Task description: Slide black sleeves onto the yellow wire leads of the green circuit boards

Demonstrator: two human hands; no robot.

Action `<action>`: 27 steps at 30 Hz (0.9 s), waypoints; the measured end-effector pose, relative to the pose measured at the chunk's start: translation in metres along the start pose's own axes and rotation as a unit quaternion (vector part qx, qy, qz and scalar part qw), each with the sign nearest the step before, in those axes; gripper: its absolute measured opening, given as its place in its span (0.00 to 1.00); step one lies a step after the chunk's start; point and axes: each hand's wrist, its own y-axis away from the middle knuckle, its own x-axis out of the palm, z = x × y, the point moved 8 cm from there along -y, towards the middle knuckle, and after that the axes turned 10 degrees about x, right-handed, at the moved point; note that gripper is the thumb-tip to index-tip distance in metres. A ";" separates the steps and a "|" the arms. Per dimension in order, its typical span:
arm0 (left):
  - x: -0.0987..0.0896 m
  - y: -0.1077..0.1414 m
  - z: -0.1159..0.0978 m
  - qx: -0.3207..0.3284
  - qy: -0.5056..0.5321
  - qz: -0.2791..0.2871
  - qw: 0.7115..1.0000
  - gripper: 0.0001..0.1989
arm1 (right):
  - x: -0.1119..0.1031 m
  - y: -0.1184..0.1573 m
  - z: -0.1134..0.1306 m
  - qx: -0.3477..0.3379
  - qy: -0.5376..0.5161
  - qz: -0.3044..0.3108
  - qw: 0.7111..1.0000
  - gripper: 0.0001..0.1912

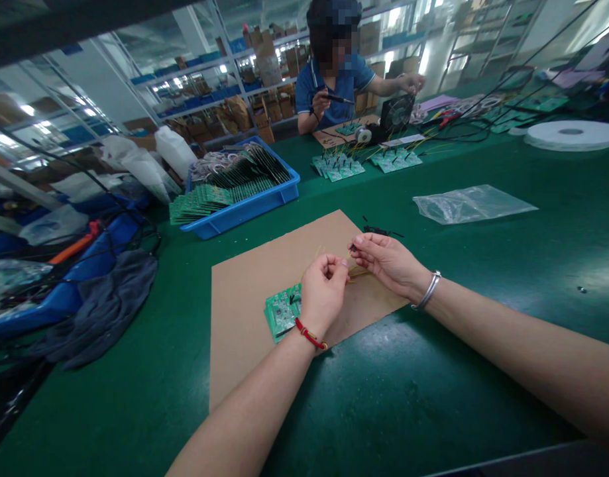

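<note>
My left hand (324,291) is closed in a pinch above a small stack of green circuit boards (280,313), which it partly covers. Thin yellow wires (356,271) run from its fingertips toward my right hand. My right hand (386,264) pinches a small black piece (353,247) between thumb and fingers, close to the left fingertips. Both hands are over a brown cardboard sheet (254,271). Just beyond the right hand lies a loose pile of short black pieces (377,230), like bits of tubing.
A blue tray (244,213) full of green boards stands at the back left. Across the green table, a co-worker (334,86) holds a soldering iron near a black fan (397,114). A clear plastic bag (473,204) and white reel (572,135) lie right; dark cloth (105,305) left.
</note>
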 end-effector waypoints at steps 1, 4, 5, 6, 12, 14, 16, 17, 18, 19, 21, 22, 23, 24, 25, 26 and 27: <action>0.000 0.000 0.000 0.000 -0.001 0.000 1.000 0.07 | 0.000 0.000 0.000 0.000 0.000 -0.001 1.000 0.13; 0.000 0.000 -0.001 0.003 -0.004 0.000 1.000 0.07 | -0.001 -0.001 -0.001 0.000 0.000 -0.009 1.000 0.13; 0.000 0.000 -0.002 0.004 -0.005 0.000 1.000 0.07 | -0.002 -0.001 -0.001 -0.001 0.001 -0.013 1.000 0.13; 0.000 0.000 -0.002 0.006 -0.005 0.000 1.000 0.07 | -0.002 -0.001 -0.001 -0.002 0.001 -0.016 1.000 0.13; 0.000 -0.001 -0.001 0.007 -0.010 -0.002 1.000 0.07 | -0.002 -0.001 -0.001 -0.006 0.003 -0.016 1.000 0.12; 0.000 0.000 -0.001 0.004 -0.012 -0.001 1.000 0.07 | -0.002 -0.001 -0.001 -0.006 0.000 -0.015 1.000 0.13; 0.000 0.000 0.000 0.002 -0.014 0.000 1.000 0.07 | -0.001 0.000 -0.001 -0.006 -0.002 -0.015 1.000 0.13; 0.000 0.000 0.000 0.001 -0.014 0.000 1.000 0.07 | -0.001 0.000 -0.001 -0.007 -0.002 -0.016 1.000 0.13; 0.000 0.000 0.000 0.001 -0.014 0.000 1.000 0.07 | -0.001 0.000 -0.001 -0.007 -0.002 -0.016 1.000 0.13; 0.000 0.000 0.000 0.002 -0.014 0.000 1.000 0.07 | -0.001 0.000 -0.001 -0.007 0.000 -0.016 1.000 0.14; -0.001 0.000 -0.001 0.003 -0.013 -0.002 1.000 0.07 | -0.001 0.000 -0.001 -0.010 0.005 -0.017 1.000 0.14; -0.001 0.000 0.000 0.004 -0.011 -0.003 1.000 0.07 | -0.001 0.000 -0.001 -0.011 0.009 -0.016 1.000 0.14; -0.001 0.000 0.000 0.004 -0.007 -0.002 1.000 0.07 | 0.000 0.000 -0.002 -0.011 0.015 -0.015 1.000 0.14; 0.000 0.000 0.000 0.002 -0.002 0.000 1.000 0.07 | 0.001 0.000 -0.002 -0.012 0.022 -0.014 1.000 0.14; 0.001 0.000 0.001 0.000 0.007 0.002 1.000 0.07 | 0.001 0.001 -0.002 -0.012 0.030 -0.013 0.999 0.15; 0.002 0.000 0.002 -0.002 0.020 0.004 1.000 0.07 | 0.002 0.001 -0.002 -0.014 0.041 -0.012 0.999 0.15; 0.003 0.000 0.003 -0.005 0.035 0.004 0.999 0.07 | 0.003 0.001 -0.002 -0.016 0.053 -0.009 0.998 0.15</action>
